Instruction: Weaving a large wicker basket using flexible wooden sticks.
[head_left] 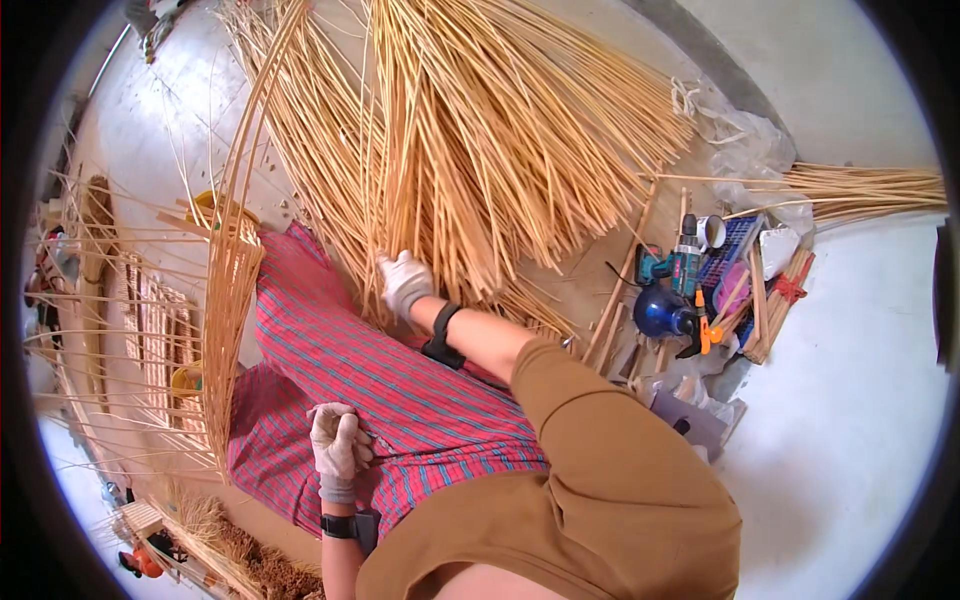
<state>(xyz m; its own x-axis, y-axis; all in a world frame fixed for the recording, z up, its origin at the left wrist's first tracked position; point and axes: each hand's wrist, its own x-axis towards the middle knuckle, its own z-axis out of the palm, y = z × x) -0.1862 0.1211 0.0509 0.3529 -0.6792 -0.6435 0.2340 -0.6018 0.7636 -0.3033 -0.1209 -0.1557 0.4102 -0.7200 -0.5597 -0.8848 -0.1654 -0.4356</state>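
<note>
A big fan of pale cane strips [480, 130] spreads over the floor in front of me. My right hand [405, 282], in a white glove with a black wrist strap, reaches forward and closes on the strips at their near ends. My left hand [338, 445], also gloved, rests as a fist on the red plaid cloth [400, 390] over my lap. Something small and thin seems to stick out of that fist; I cannot tell what it is.
A half-woven cane frame [232, 300] with loose spokes stands at my left. On the right lie a blue round container [660, 312], a teal power drill [682, 262], a blue crate [738, 245], a tied stick bundle [785, 295] and another cane sheaf [865, 190].
</note>
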